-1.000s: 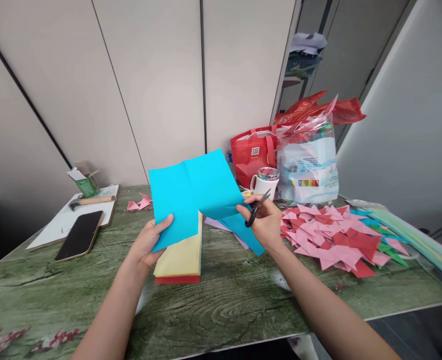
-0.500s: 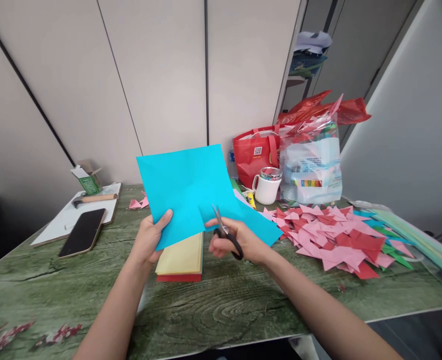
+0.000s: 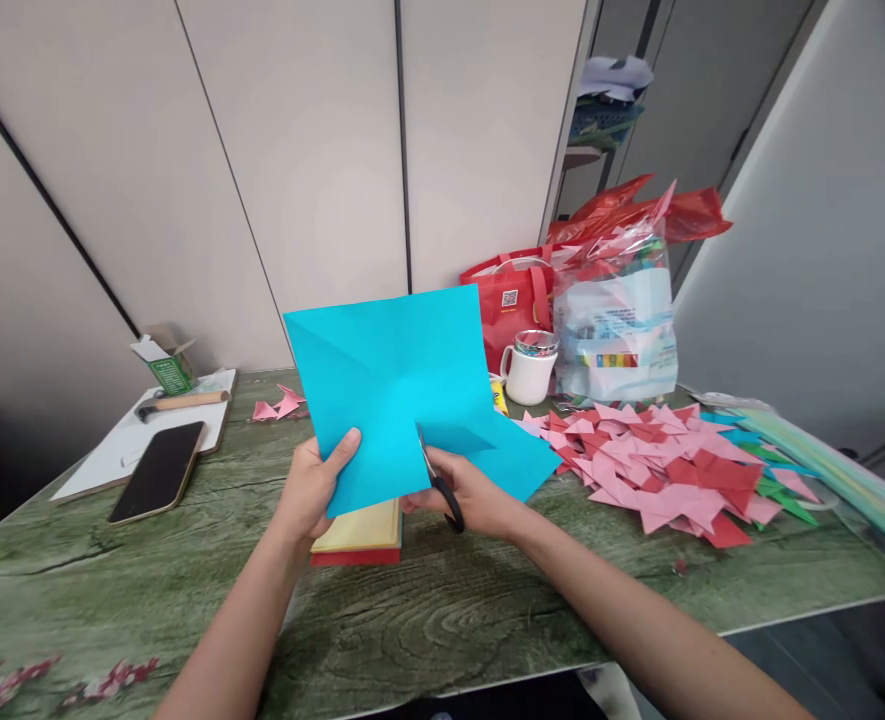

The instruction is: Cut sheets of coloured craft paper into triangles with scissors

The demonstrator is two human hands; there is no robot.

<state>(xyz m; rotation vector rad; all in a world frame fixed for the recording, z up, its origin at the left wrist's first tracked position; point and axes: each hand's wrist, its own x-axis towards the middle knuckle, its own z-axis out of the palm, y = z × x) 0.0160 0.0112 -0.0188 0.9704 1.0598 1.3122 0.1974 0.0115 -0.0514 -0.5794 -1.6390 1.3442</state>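
Note:
A sheet of blue paper is held up in front of me, with faint fold creases across it. My left hand is closed on its lower left edge, thumb on the near face. In my right hand is a pair of scissors with black handles. The blades sit at a slit running up from the sheet's lower edge; part of them is hidden by the paper. To the right of the slit, a blue flap hangs beyond my right hand. Below the sheet lies a stack of yellow and red paper.
A heap of pink and red paper stars spreads at the right, beside long plastic-wrapped strips. Behind stand a white mug, a red bag and a filled clear bag. A phone and a hammer lie left.
The scissors have moved slightly left and onto the sheet at the slit. The blue sheet has shifted right and a little lower with my left hand. The camera view has turned slightly.

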